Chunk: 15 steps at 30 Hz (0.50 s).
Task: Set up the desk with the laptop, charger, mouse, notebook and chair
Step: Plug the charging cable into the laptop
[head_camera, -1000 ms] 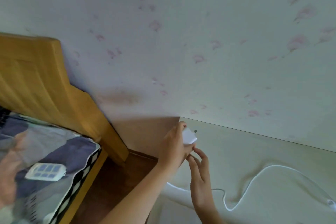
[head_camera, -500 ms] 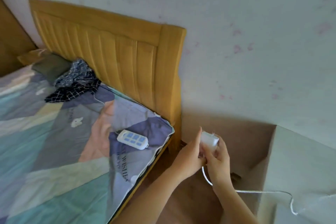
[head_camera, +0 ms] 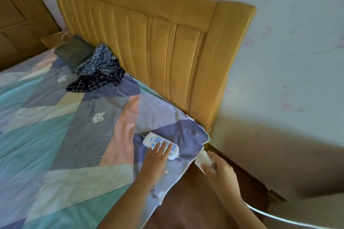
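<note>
Head view, charger [head_camera: 203, 160] in right hand [head_camera: 220, 171], prongs toward power strip [head_camera: 161, 145]

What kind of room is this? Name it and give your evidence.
Most likely a bedroom: a bed with a patchwork quilt, a padded headboard against the wall, and crumpled clothes on the bed.

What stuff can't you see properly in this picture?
Head view only:
- Power strip: the left hand covers some sockets.
- Charger: partly wrapped by the right hand; its prongs are small and blurred.
- Charger cable: cut off by the bottom edge.
- Desk, laptop, mouse, notebook, chair: out of frame.
</note>
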Each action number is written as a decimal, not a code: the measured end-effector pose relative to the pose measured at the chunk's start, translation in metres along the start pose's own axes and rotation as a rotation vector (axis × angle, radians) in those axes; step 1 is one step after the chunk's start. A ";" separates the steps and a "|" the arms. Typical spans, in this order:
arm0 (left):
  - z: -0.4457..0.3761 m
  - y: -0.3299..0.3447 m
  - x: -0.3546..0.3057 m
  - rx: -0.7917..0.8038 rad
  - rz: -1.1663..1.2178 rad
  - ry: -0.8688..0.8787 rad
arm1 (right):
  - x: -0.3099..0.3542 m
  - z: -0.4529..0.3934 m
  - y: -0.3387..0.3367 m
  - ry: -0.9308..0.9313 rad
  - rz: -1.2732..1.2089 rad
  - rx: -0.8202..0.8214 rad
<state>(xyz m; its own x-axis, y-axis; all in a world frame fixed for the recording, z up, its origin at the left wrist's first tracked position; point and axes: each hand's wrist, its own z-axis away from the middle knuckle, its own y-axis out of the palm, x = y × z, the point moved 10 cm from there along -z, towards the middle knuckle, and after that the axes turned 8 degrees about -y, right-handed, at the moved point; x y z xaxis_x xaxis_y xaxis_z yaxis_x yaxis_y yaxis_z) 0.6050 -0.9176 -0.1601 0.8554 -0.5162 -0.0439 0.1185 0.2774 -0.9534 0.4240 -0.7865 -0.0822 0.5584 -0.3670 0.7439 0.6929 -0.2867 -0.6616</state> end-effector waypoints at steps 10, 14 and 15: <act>-0.129 0.090 0.020 0.137 -0.325 0.272 | -0.058 -0.069 0.106 -0.058 0.185 0.188; -0.146 0.101 0.026 0.048 -0.247 0.408 | -0.063 -0.084 0.137 -0.048 0.095 0.181; -0.147 0.099 0.025 0.025 -0.213 0.417 | -0.064 -0.088 0.142 -0.048 0.079 0.160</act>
<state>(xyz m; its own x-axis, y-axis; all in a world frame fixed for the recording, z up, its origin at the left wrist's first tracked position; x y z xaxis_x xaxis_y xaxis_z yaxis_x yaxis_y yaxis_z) 0.5639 -1.0223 -0.2999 0.5357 -0.8438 0.0305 0.2859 0.1473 -0.9469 0.4461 -0.8816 -0.2319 0.6327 -0.3389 0.6963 0.7075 -0.1127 -0.6977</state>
